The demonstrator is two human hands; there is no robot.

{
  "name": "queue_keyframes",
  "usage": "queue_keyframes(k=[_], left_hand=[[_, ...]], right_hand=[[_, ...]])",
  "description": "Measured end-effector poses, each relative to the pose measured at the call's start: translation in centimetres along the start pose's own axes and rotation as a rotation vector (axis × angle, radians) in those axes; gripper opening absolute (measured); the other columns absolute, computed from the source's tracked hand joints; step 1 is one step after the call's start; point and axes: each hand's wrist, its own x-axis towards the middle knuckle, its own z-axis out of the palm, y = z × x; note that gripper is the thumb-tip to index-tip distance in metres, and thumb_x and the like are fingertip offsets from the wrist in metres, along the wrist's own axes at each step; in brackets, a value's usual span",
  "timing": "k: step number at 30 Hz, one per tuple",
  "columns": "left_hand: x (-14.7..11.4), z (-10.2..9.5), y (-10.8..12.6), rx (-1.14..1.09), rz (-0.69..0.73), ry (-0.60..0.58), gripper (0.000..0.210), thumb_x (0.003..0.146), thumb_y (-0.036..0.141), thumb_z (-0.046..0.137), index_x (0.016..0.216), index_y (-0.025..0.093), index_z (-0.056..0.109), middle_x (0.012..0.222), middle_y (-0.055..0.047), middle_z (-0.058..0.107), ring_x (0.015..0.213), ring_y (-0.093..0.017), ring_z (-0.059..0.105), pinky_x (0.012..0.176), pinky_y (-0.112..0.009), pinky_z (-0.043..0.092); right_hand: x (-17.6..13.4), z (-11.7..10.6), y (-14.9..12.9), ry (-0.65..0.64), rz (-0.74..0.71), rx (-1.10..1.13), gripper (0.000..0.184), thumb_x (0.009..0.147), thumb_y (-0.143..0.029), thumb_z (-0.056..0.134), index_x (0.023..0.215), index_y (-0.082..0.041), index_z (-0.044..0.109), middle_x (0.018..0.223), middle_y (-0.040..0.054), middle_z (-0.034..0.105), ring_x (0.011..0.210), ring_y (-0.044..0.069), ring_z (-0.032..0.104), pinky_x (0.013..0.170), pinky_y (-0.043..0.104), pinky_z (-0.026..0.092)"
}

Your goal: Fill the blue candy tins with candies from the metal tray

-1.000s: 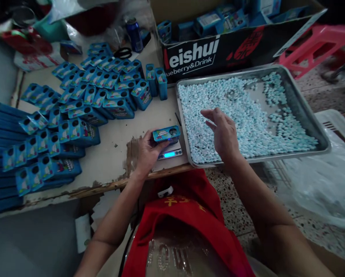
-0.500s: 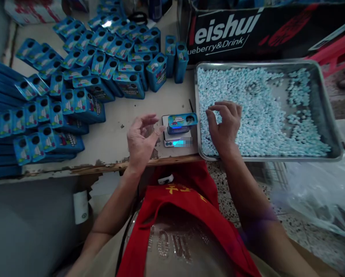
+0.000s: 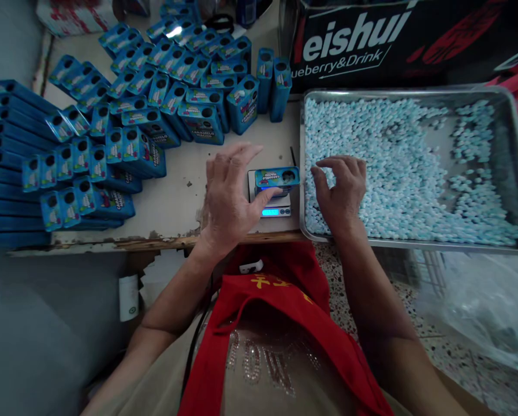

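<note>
A blue candy box (image 3: 277, 177) stands on a small digital scale (image 3: 261, 206) with a lit display, its round hole facing up at the right end. My left hand (image 3: 229, 193) is open just left of the scale, fingers spread, with the thumb reaching across in front of the box. Whether the thumb touches the box I cannot tell. Over the left side of a metal tray (image 3: 302, 150) is my right hand (image 3: 341, 188), thumb and forefinger drawn together in a pinch. Anything between those fingertips is too small to make out. Pale blue and white candies (image 3: 380, 167) cover much of the tray.
Many similar blue boxes (image 3: 200, 122) stand close together across the table's left and back. Behind the tray is a black printed carton (image 3: 358, 46). The worn wooden table edge (image 3: 185, 242) runs in front of me, and a clear plastic bag (image 3: 488, 312) lies at lower right.
My left hand has moved right and opened wider, bringing its thumb in front of the box on the scale. My right hand keeps its pinch over the tray. The view has shifted slightly.
</note>
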Motion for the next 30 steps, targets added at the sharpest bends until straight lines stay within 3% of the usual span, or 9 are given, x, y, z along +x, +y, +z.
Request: queue_keyframes(k=[6,10,12,16,18,20,22,24,30], left_hand=[[0.9,0.9,1.1,0.063,-0.063,-0.154,0.09,0.085,0.041,0.107,0.159,0.029,0.058,0.171,-0.015,0.056,0.165,-0.05,0.048,0.142,-0.07,0.035],[1.0,2.2,0.7,0.082,-0.076,-0.216,0.101,0.079,0.029,0.111,0.164,0.026,0.056,0.176,-0.017,0.052,0.169,-0.05,0.043,0.145,-0.067,0.032],[0.9,2.8,0.0,0.057,-0.143,-0.227,0.094,0.079,0.02,0.108,0.16,0.023,0.062,0.167,-0.017,0.062,0.16,-0.047,0.054,0.14,-0.062,0.042],[0.9,3.9,-1.0,-0.141,-0.344,-0.264,0.05,0.086,0.017,0.101,0.131,0.024,0.08,0.118,-0.007,0.083,0.108,-0.032,0.079,0.103,-0.045,0.066],[1.3,4.2,-0.7,-0.154,-0.241,-0.244,0.04,0.09,0.012,0.094,0.126,0.026,0.083,0.113,-0.005,0.083,0.105,-0.03,0.078,0.1,-0.043,0.064],[1.9,4.5,-0.3,-0.067,-0.014,-0.229,0.045,0.093,0.006,0.085,0.131,0.03,0.084,0.124,-0.006,0.083,0.118,-0.033,0.075,0.111,-0.048,0.059],[2.5,4.9,-0.1,0.044,0.172,-0.238,0.047,0.096,0.006,0.078,0.135,0.032,0.084,0.13,-0.007,0.083,0.125,-0.035,0.071,0.118,-0.054,0.052],[2.9,5.3,-0.5,0.132,0.246,-0.241,0.044,0.1,0.009,0.075,0.138,0.031,0.084,0.13,-0.009,0.083,0.123,-0.036,0.069,0.115,-0.055,0.05],[2.7,5.9,-2.7,0.211,0.227,-0.226,0.046,0.101,0.011,0.072,0.141,0.03,0.082,0.124,-0.012,0.082,0.119,-0.037,0.067,0.099,-0.052,0.049]], right_hand=[[0.1,0.1,0.1,-0.015,0.027,0.028,0.021,0.112,-0.044,0.061,0.112,-0.028,0.074,0.115,0.0099,0.079,0.121,0.034,0.071,0.119,0.06,0.049],[0.2,0.1,-0.1,0.013,0.022,0.064,0.024,0.111,-0.049,0.062,0.112,-0.027,0.074,0.115,0.0111,0.08,0.117,0.034,0.072,0.115,0.058,0.052],[0.2,-0.1,-0.7,0.06,0.048,0.152,0.029,0.111,-0.053,0.062,0.115,-0.027,0.074,0.117,0.0121,0.08,0.117,0.033,0.073,0.111,0.055,0.055],[0.6,-0.1,-2.0,0.083,0.263,0.492,0.044,0.11,-0.067,0.06,0.122,-0.026,0.072,0.112,0.0094,0.079,0.105,0.027,0.074,0.089,0.043,0.061],[0.9,0.1,-2.5,0.013,0.417,0.692,0.053,0.108,-0.076,0.058,0.117,-0.026,0.071,0.1,0.0068,0.076,0.088,0.023,0.071,0.074,0.037,0.057],[1.3,0.3,-2.8,-0.075,0.556,0.851,0.061,0.105,-0.084,0.055,0.113,-0.026,0.07,0.089,0.0036,0.07,0.071,0.02,0.064,0.062,0.034,0.05],[1.5,0.3,-3.2,-0.153,0.666,0.978,0.066,0.101,-0.09,0.055,0.108,-0.027,0.07,0.082,0.0021,0.066,0.063,0.02,0.061,0.057,0.034,0.049],[1.6,0.3,-3.7,-0.219,0.765,1.108,0.064,0.099,-0.09,0.06,0.103,-0.027,0.069,0.08,0.0033,0.069,0.064,0.022,0.066,0.058,0.036,0.055],[1.1,-0.1,-5.0,-0.25,1.007,1.351,0.019,0.098,-0.043,0.08,0.095,-0.025,0.078,0.088,0.006,0.082,0.079,0.02,0.081,0.077,0.03,0.071]])
